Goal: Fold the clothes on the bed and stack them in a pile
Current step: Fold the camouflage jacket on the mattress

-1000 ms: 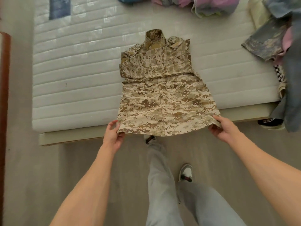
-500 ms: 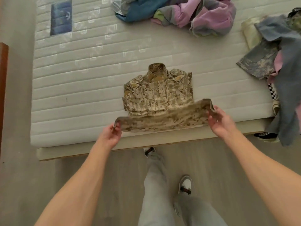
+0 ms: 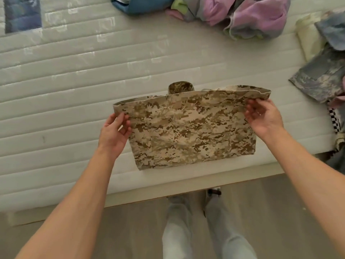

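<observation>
A tan desert-camouflage shirt (image 3: 190, 128) lies near the front edge of the white quilted mattress (image 3: 65, 94). Its lower half is folded up over the upper half, and only the collar shows behind the raised hem. My left hand (image 3: 114, 131) pinches the hem's left corner. My right hand (image 3: 263, 116) pinches the hem's right corner. Both hands hold the hem slightly above the shirt.
A crumpled heap of blue, pink and lilac clothes (image 3: 233, 14) lies at the back of the mattress. Grey camouflage, cream and checkered clothes (image 3: 321, 71) pile at the right edge. My legs and shoes (image 3: 205, 221) stand on the floor by the wooden bed frame (image 3: 186, 189).
Both hands lifted the shirt's bottom hem off the bed's edge and carried it forward over the upper half, covering the chest. The camera moved closer.
</observation>
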